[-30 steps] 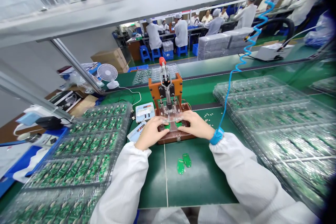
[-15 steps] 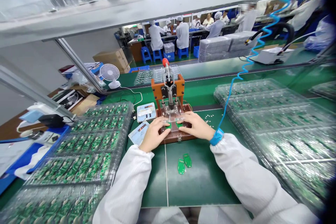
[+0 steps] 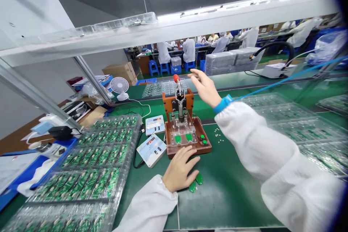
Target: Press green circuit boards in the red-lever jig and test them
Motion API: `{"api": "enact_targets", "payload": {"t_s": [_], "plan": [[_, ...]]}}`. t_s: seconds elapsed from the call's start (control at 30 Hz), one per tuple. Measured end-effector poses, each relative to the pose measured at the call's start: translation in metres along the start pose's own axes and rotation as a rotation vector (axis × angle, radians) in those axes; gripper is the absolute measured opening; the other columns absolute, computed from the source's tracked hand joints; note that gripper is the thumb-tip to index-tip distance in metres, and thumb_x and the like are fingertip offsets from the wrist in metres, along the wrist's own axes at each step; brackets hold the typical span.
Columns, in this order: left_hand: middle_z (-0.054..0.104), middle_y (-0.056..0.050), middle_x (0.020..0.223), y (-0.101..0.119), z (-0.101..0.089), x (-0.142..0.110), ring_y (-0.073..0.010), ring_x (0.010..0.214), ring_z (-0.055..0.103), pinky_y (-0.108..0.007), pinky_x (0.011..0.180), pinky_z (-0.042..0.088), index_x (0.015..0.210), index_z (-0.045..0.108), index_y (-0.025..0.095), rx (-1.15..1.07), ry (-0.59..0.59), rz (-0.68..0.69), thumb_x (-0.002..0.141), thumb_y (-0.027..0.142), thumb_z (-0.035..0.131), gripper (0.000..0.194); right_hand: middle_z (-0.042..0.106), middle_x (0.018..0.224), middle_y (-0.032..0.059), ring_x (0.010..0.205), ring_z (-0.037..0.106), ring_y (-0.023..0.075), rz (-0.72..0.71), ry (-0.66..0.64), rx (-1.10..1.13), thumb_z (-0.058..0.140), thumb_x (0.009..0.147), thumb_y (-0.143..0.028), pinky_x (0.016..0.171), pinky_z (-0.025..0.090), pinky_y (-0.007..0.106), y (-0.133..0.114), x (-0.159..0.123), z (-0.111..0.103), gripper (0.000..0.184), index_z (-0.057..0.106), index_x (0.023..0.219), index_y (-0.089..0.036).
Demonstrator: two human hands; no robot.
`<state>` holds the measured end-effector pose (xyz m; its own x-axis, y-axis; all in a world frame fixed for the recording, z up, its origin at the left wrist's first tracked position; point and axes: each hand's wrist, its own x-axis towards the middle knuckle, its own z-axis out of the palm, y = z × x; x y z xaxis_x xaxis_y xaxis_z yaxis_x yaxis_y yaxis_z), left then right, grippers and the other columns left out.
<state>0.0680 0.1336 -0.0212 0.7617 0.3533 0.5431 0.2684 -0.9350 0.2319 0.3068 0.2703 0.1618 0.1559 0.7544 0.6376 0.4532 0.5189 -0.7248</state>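
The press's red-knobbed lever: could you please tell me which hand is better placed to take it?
Probably the right hand: it is raised beside the red knob, while the left hand lies low by the green boards.

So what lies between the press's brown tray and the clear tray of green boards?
The head view shows a white digital display box, a second display box and a black cable.
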Motion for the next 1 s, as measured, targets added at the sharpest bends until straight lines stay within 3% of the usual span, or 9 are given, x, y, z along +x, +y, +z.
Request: {"api": "enact_targets", "payload": {"t_s": [0.1, 0.2, 0.3, 0.43, 0.6, 0.8, 1.0], "plan": [[0.057, -0.018, 0.146, -0.003, 0.002, -0.001, -0.0334, 0.144, 0.047, -0.058, 0.117, 0.044, 0.133, 0.060, 0.016, 0.008, -0.064, -0.027, 0.096, 0.027, 0.057, 0.039, 0.075, 0.087, 0.0089, 0.091, 0.072, 0.0254, 0.060, -0.168, 0.048, 0.050, 0.102, -0.062, 0.098, 0.056, 0.054, -0.021, 0.045, 0.016, 0.053, 0.072, 0.100, -0.013], [0.057, -0.018, 0.146, -0.004, 0.001, -0.002, -0.0328, 0.144, 0.048, -0.059, 0.117, 0.043, 0.133, 0.060, 0.017, -0.001, -0.081, -0.048, 0.097, 0.028, 0.057, 0.038, 0.074, 0.085, 0.0065, 0.083, 0.071, 0.0206, 0.056, -0.240, 0.086, 0.055, 0.101, -0.061, 0.090, 0.060, 0.047, -0.047, 0.056, 0.022, 0.053, 0.073, 0.097, -0.011], [0.058, -0.017, 0.146, -0.003, 0.001, -0.003, -0.0329, 0.143, 0.048, -0.059, 0.117, 0.044, 0.131, 0.061, 0.017, -0.009, -0.082, -0.056, 0.098, 0.028, 0.057, 0.036, 0.074, 0.098, 0.0023, 0.093, 0.071, 0.0183, -0.124, -0.180, 0.102, 0.054, 0.106, -0.047, 0.095, 0.059, 0.042, -0.080, 0.025, 0.013, 0.037, 0.070, 0.118, -0.016], [0.057, -0.016, 0.147, -0.003, 0.003, -0.004, -0.0331, 0.143, 0.048, -0.059, 0.117, 0.044, 0.128, 0.062, 0.017, -0.015, -0.070, -0.050, 0.096, 0.026, 0.057, 0.034, 0.073, 0.121, 0.0028, 0.111, 0.070, 0.0209, -0.390, -0.090, -0.060, 0.045, 0.111, -0.032, 0.101, 0.056, 0.040, -0.108, -0.050, 0.000, 0.031, 0.063, 0.135, -0.024], [0.056, -0.015, 0.148, -0.003, 0.004, -0.004, -0.0331, 0.143, 0.047, -0.059, 0.117, 0.044, 0.128, 0.062, 0.018, -0.029, -0.075, -0.071, 0.094, 0.025, 0.059, 0.035, 0.069, 0.135, 0.0026, 0.127, 0.064, 0.0235, -0.534, -0.070, -0.198, 0.043, 0.109, -0.018, 0.107, 0.055, 0.043, -0.093, -0.109, 0.001, 0.041, 0.054, 0.146, -0.032], [0.057, -0.013, 0.147, -0.001, 0.003, -0.003, -0.0321, 0.142, 0.048, -0.057, 0.117, 0.043, 0.128, 0.063, 0.020, -0.052, -0.071, -0.092, 0.096, 0.025, 0.058, 0.033, 0.063, 0.145, 0.0015, 0.140, 0.054, 0.0231, -0.529, -0.138, -0.078, 0.048, 0.105, -0.006, 0.119, 0.048, 0.048, -0.052, -0.133, 0.012, 0.055, 0.049, 0.152, -0.035], [0.058, -0.011, 0.145, 0.000, 0.006, -0.003, -0.0291, 0.140, 0.049, -0.054, 0.120, 0.041, 0.126, 0.064, 0.021, -0.088, -0.048, -0.118, 0.096, 0.022, 0.057, 0.031, 0.055, 0.154, 0.0003, 0.147, 0.046, 0.0245, -0.483, -0.131, 0.032, 0.046, 0.101, 0.001, 0.123, 0.044, 0.050, -0.038, -0.146, 0.023, 0.065, 0.045, 0.155, -0.035]]}}
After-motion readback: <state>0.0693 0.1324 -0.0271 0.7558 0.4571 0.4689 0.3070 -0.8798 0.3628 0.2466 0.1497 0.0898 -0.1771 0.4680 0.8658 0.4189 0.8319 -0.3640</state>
